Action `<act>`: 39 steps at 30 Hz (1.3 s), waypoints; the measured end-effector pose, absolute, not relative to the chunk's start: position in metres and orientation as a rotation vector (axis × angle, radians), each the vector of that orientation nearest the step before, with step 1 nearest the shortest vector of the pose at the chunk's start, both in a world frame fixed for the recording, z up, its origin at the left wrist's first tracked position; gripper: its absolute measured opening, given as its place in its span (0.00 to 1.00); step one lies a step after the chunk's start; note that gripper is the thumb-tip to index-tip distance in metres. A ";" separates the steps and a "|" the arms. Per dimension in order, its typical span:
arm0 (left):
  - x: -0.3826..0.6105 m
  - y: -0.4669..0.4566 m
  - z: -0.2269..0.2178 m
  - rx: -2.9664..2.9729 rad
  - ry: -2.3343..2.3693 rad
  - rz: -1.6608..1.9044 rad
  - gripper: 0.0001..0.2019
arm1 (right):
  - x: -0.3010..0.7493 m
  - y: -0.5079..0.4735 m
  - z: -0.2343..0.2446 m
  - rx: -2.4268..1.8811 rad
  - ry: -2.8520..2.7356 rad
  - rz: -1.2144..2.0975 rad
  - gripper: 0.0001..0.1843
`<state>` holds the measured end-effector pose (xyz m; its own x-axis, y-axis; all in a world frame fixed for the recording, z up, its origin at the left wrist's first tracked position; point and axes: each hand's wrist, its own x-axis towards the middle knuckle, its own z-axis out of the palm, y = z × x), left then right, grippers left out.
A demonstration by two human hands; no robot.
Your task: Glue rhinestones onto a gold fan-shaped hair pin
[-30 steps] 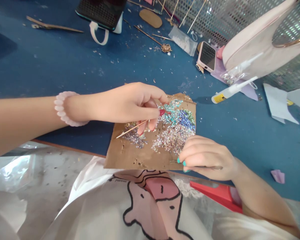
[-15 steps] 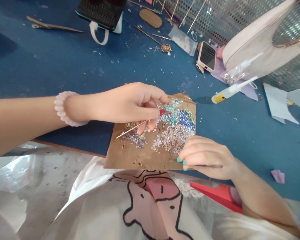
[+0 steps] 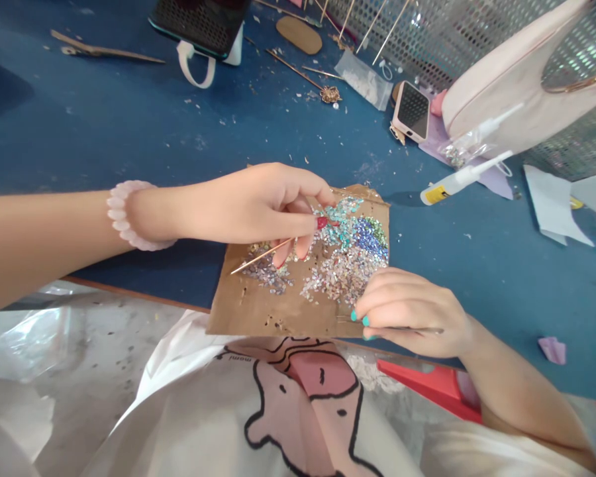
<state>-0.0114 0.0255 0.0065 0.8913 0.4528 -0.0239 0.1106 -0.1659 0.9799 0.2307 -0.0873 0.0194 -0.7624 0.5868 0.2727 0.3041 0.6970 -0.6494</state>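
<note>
My left hand point(image 3: 273, 205) is over a piece of cardboard point(image 3: 238, 311), its thumb and fingers closed round a thin gold-coloured stick point(image 3: 261, 257). The stick's near end slants down to the left; its other end is hidden by the fingers. Beyond the fingertips lie turquoise glittery pieces point(image 3: 345, 212); whether any are fixed to the stick I cannot tell. At the cardboard's lower right, my right hand point(image 3: 410, 311) is closed on slim metal tweezers point(image 3: 345, 318), whose tips point left over bare cardboard. Pale pink sequin-like flakes point(image 3: 340, 275) lie between the hands, near blue flakes point(image 3: 371, 235).
A glue bottle point(image 3: 442, 191) lies right of the cardboard. Farther back are a phone point(image 3: 412, 111), a small plastic bag point(image 3: 363, 79), a gold ornament on a stick point(image 3: 330, 95) and a dark device with a white strap point(image 3: 198, 26). Scissors point(image 3: 104, 50) lie far left.
Both hands stay almost in place. The tweezer tips now show as two separate thin lines, slightly farther apart than before.
</note>
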 end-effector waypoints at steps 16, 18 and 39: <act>-0.012 0.025 0.010 1.812 0.517 0.266 0.24 | 0.230 -0.089 0.021 -0.662 -2.458 0.795 0.04; -0.012 0.024 0.012 1.809 0.562 0.233 0.27 | 0.229 -0.089 0.021 -0.664 -2.454 0.786 0.04; -0.010 0.020 0.018 1.817 0.587 0.258 0.24 | 0.225 -0.088 0.022 -0.673 -2.454 0.780 0.01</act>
<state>-0.0097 0.0205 0.0181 0.8505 0.5132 -0.1150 0.2618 -0.2234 0.9389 0.2249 -0.0877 0.0215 -0.7664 0.5750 0.2862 0.3044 0.7175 -0.6265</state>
